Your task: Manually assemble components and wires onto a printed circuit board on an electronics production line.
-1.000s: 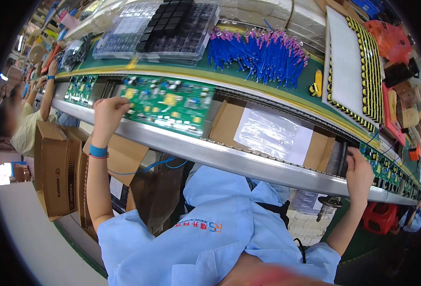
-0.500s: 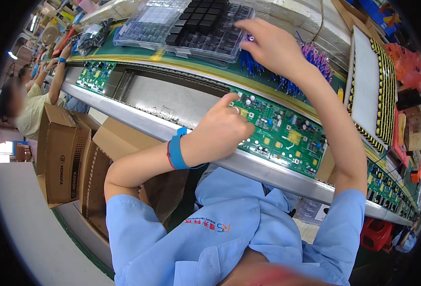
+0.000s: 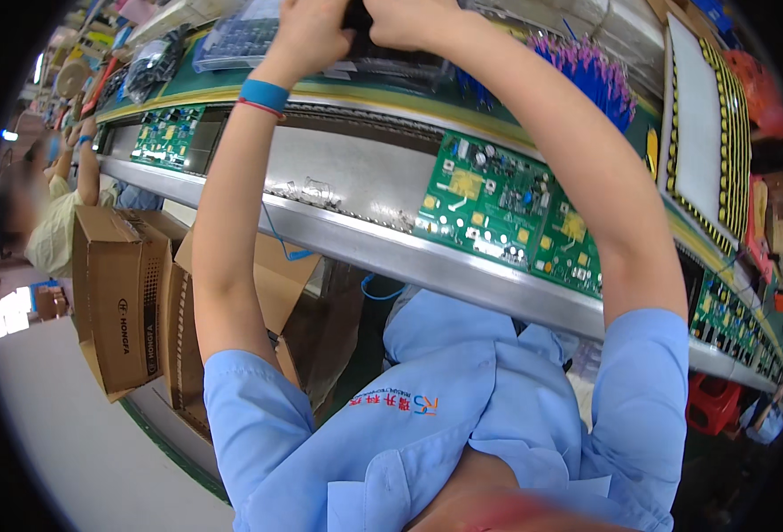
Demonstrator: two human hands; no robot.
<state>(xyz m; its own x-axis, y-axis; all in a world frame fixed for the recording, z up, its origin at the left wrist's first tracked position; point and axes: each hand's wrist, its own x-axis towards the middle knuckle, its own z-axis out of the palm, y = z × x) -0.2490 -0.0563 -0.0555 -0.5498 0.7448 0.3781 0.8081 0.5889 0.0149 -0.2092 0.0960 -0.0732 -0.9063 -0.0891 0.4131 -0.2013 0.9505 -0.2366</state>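
Both my arms reach out to the far side of the line, where a clear plastic tray holds black block-shaped components. At the tray's left part, my left hand has its fingers curled at the blocks, partly cut off by the picture's upper edge. Close beside it on the right, my right hand is closed over the same tray. Whatever lies in the fingers of either hand is hidden. Green circuit boards lie on the metal conveyor nearer my body, below my right forearm.
Blue and purple-tipped wires stand bundled right of the tray. Another clear tray sits to its left. Small clear pieces lie on the conveyor. Cardboard boxes stand at the lower left; a co-worker is at far left.
My left hand has left the circuit board and moved up to the tray of black blocks. My right hand has shifted left over the tray. The circuit boards appear slightly farther left.
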